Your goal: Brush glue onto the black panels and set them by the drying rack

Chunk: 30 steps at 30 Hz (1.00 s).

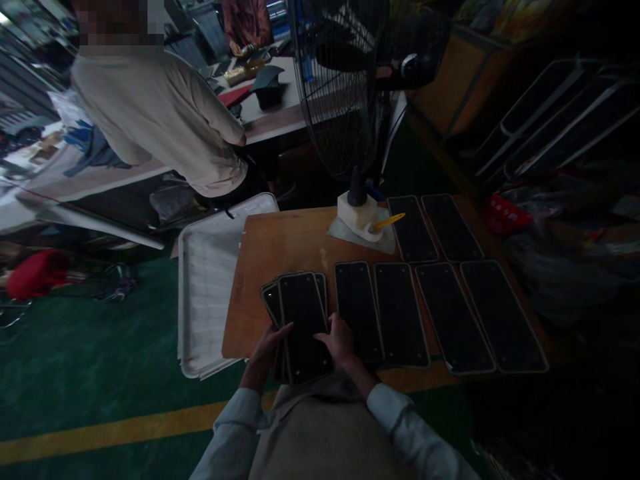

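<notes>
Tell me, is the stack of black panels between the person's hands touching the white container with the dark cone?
Apart. The head view shows bare brown board between the stack of black panels and the white container.

Fan (343, 73) nr wkbench (291, 101); co-worker (145, 100) in beige top (185, 147); red seat (37, 273) L.

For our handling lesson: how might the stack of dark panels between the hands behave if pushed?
The stack of dark panels may splay further, since its edges lie fanned out. It probably won't roll, as the panels look flat.
</notes>
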### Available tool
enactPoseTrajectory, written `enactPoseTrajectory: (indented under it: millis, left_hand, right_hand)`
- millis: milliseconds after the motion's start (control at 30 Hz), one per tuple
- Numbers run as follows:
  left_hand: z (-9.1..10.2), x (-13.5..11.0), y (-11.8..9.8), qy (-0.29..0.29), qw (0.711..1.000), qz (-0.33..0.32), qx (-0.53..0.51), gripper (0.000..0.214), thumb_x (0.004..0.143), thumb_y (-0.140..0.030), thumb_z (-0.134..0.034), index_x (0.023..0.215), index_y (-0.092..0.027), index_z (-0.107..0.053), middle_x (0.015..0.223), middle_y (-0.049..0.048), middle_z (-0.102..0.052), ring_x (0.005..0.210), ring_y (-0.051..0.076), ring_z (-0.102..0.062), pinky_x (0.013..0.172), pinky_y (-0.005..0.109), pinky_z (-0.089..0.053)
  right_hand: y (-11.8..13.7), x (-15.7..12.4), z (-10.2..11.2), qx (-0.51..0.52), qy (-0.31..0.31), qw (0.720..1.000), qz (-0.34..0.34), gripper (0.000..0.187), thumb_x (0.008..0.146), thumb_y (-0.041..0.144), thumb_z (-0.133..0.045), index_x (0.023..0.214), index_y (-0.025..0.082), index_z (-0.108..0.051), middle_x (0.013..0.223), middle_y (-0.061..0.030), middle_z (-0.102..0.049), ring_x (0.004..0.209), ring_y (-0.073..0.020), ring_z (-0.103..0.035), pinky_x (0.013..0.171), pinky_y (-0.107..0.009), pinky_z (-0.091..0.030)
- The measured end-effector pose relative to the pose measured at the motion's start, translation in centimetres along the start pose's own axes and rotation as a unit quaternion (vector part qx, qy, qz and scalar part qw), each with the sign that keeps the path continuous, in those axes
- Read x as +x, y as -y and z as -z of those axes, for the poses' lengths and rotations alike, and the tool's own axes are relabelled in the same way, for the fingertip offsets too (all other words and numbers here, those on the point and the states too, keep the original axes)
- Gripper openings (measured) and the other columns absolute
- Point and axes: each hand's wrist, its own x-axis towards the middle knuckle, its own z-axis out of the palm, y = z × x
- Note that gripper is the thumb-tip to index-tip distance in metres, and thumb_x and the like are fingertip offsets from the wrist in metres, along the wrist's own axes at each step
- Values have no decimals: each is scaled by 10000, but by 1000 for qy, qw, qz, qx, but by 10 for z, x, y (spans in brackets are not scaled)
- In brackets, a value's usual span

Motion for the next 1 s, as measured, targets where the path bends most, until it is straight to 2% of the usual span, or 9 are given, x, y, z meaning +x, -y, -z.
enactPoseTrajectory:
  millis: [167, 267, 367, 467, 600, 700, 867, 1000]
  left_hand:
    - [3, 0, -10, 21, 1000, 12, 9, 525, 662, -339, -864, 1092, -107, -671, 1014, 152, -765, 874, 289, -744, 780, 361, -624]
    - [10, 7, -19, 39, 999, -2, 27, 533, 670, -349, -858, 1109, -116, -665, 1049, 145, -759, 888, 281, -741, 799, 361, -615]
    - [25, 19, -27, 87, 995, -5, 44, 538, 680, -363, -849, 1119, -113, -665, 1058, 146, -756, 915, 285, -735, 815, 360, -605]
    - [46, 30, -34, 131, 990, 9, 52, 528, 673, -345, -854, 1106, -106, -669, 1077, 151, -751, 936, 290, -730, 826, 359, -599]
    - [70, 42, -46, 152, 987, 15, 57, 523, 696, -334, -835, 1135, -113, -655, 1070, 147, -752, 889, 288, -737, 790, 376, -609]
    - [82, 48, -55, 155, 985, 8, 71, 537, 682, -331, -844, 1132, -108, -655, 1032, 142, -759, 840, 274, -739, 756, 363, -613]
    - [91, 54, -64, 165, 983, 7, 75, 536, 711, -360, -821, 1148, -107, -640, 1065, 147, -750, 843, 261, -734, 769, 368, -611]
    - [91, 56, -62, 151, 984, -3, 94, 529, 708, -365, -823, 1129, -96, -650, 1038, 151, -753, 851, 266, -734, 767, 363, -608]
  right_hand:
    - [5, 1, -8, 81, -13, 995, -61, 283, 714, 315, -768, 858, 231, -540, 811, -7, -681, 747, -206, -658, 653, -277, -425]
    - [11, 6, -20, 115, -47, 987, -100, 346, 666, 400, -780, 828, 237, -520, 742, 21, -648, 666, -187, -620, 596, -266, -389]
    - [17, 13, -34, 163, -79, 976, -125, 347, 631, 427, -764, 705, 241, -480, 627, 47, -571, 581, -165, -544, 552, -265, -346]
    - [25, 19, -42, 181, -80, 973, -114, 332, 689, 457, -677, 601, 240, -441, 566, 50, -513, 557, -150, -503, 548, -265, -349]
    - [38, 21, -47, 179, -94, 974, -107, 344, 771, 515, -568, 600, 230, -481, 569, 33, -519, 577, -153, -506, 574, -271, -365]
    - [48, 20, -52, 172, -107, 973, -110, 376, 794, 542, -535, 592, 230, -473, 553, 32, -502, 559, -150, -490, 574, -276, -366]
    - [54, 20, -64, 174, -127, 969, -123, 414, 809, 617, -493, 655, 233, -483, 618, 8, -558, 584, -163, -536, 581, -283, -411]
    - [57, 16, -76, 158, -143, 967, -138, 389, 750, 608, -611, 757, 227, -528, 714, -11, -610, 653, -188, -569, 613, -295, -415]
